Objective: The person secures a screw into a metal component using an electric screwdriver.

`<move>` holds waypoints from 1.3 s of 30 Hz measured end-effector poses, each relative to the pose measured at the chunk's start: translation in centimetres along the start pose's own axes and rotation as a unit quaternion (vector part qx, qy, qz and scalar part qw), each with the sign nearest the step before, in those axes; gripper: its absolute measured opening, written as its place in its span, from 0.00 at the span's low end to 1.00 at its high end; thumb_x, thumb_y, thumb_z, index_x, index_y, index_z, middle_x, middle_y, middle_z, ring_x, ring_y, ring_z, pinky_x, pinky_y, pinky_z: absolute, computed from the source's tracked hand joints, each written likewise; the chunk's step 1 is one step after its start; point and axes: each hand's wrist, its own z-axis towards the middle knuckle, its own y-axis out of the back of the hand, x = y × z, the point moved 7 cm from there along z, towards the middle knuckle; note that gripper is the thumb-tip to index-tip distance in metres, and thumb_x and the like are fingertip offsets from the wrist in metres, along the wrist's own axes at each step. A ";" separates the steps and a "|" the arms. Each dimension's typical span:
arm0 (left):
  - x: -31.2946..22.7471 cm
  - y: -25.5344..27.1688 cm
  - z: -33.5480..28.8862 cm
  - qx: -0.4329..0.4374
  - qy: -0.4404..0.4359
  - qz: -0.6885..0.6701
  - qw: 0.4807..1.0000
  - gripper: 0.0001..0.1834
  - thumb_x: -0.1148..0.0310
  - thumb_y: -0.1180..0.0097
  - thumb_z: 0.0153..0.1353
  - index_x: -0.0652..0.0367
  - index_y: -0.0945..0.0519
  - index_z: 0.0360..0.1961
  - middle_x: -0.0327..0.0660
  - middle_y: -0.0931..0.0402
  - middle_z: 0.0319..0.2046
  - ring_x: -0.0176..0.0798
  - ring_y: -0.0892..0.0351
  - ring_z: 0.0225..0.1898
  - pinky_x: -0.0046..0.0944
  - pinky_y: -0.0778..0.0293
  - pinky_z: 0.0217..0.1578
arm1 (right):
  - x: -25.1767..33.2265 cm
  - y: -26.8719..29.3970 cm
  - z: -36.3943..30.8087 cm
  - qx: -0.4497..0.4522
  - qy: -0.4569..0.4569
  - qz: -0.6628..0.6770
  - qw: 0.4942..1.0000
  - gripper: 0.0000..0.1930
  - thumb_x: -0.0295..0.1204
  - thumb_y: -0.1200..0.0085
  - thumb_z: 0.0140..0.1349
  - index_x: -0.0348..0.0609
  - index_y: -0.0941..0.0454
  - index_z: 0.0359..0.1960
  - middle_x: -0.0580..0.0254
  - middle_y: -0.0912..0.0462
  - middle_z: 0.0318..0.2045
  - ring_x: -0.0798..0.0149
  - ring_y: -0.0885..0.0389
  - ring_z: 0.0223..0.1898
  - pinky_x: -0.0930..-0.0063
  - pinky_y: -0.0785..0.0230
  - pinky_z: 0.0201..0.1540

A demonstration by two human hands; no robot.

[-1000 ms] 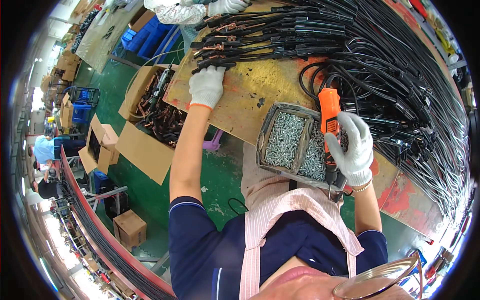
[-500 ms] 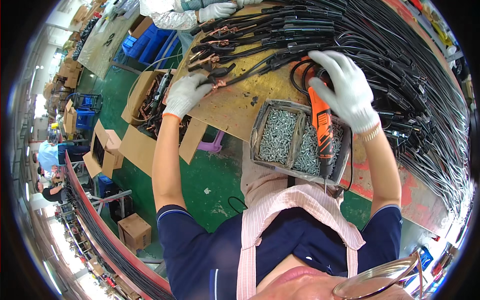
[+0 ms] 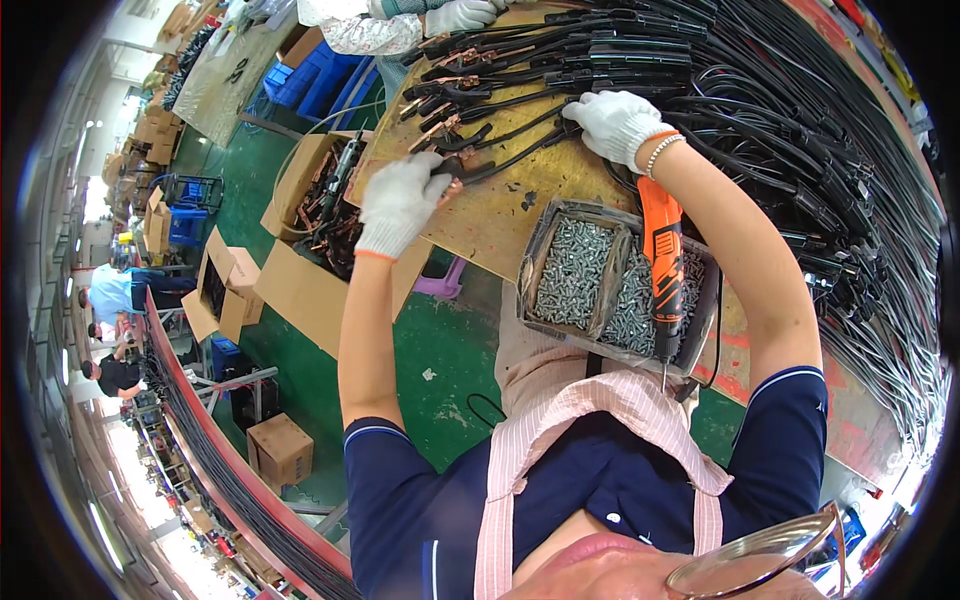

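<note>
In a white glove, my left hand (image 3: 402, 205) is closed on the copper-coloured end of a black cable (image 3: 517, 155) at the table's near left edge. My right hand (image 3: 615, 128), also gloved, pinches the same cable farther along, where it runs into the pile of black cables (image 3: 770, 140). Below that wrist, an orange and black electric screwdriver (image 3: 662, 255) lies across a screw tray (image 3: 535, 318), its bit pointing toward me. Small silver screws (image 3: 575, 272) fill the tray's two compartments. More black cables with copper ends (image 3: 440, 130) lie beyond my left hand.
Another person's gloved hand (image 3: 462, 16) is at the table's far edge. An open cardboard box (image 3: 310, 275) with copper and black parts stands left of the table (image 3: 480, 225). Blue bins (image 3: 318, 80) sit behind it, and a purple stool (image 3: 440, 280) is below the table edge.
My right hand has moved from above the screwdriver, away from me and leftward, onto the black cable. The left hand keeps hold of the copper end. The whole view has shifted slightly.
</note>
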 end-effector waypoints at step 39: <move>-10.1 -5.5 -8.7 0.054 0.194 -0.803 0.561 0.16 0.60 0.53 0.72 0.59 0.32 0.53 0.44 0.22 0.38 0.37 0.19 0.33 0.38 0.18 0.34 | 6.3 4.6 -12.0 -0.447 0.017 0.345 0.825 0.36 0.13 0.48 0.46 0.42 0.36 0.63 0.49 0.30 0.57 0.45 0.28 0.55 0.56 0.35 0.61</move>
